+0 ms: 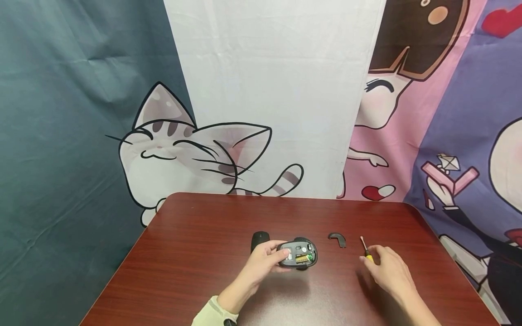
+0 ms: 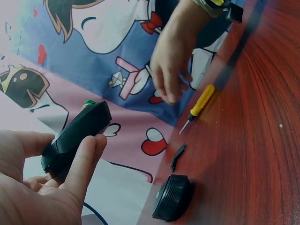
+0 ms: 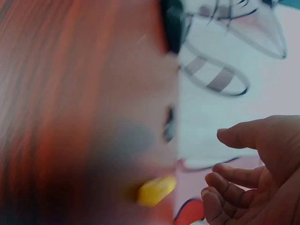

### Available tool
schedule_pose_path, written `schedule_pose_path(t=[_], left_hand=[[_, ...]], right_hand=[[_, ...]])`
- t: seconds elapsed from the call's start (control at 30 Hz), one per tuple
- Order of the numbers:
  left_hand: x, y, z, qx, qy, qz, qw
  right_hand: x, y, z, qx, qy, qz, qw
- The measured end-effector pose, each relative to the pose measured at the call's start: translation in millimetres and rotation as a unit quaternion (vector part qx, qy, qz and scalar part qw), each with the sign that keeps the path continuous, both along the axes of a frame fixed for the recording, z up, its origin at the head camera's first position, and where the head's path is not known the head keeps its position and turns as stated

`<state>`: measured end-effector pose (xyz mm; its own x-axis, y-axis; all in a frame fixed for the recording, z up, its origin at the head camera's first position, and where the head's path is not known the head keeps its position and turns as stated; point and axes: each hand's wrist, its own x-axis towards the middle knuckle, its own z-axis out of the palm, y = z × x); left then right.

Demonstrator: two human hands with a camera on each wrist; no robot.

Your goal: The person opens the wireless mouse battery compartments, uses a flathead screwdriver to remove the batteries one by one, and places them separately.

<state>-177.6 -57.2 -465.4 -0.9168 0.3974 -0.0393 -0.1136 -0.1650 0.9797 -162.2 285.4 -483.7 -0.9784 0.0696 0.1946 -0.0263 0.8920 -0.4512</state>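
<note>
Gripping between the fingers of the left hand (image 1: pixel 261 261) a computer mouse (image 1: pixel 292 261), raised above the table (image 1: pixel 195 267), with a battery (image 1: pixel 303 258) showing in its underside. Holding nothing in the loose fingers of the right hand (image 1: pixel 389 269), near a yellow-handled screwdriver (image 2: pixel 199 106). Facing, farther across, a curved black piece (image 1: pixel 340 240), a dark rounded object (image 1: pixel 259 238), then cat-printed cloth (image 1: pixel 175 176).

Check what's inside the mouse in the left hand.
In the open mouse, a yellow-and-green battery shows. Whatever lies beneath it cannot be seen, and the left hand partly covers the mouse.
</note>
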Motion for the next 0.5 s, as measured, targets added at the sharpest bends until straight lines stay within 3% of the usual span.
schedule_pose_path(t=[0.23, 0.37, 0.5], left_hand=[[1.0, 1.3, 3.7, -0.003, -0.002, 0.000, 1.0000], [1.8, 2.3, 4.8, -0.002, -0.001, 0.000, 1.0000], [1.9, 3.4, 5.6, 0.001, 0.004, -0.004, 1.0000]], right_hand=[[16.0, -34, 31.8, -0.049, 0.065, 0.025, 0.9963], [23.3, -48, 41.5, -0.079, 0.119, 0.039, 0.9890], [28.6, -57, 48.5, -0.102, 0.133, 0.057, 0.9842]])
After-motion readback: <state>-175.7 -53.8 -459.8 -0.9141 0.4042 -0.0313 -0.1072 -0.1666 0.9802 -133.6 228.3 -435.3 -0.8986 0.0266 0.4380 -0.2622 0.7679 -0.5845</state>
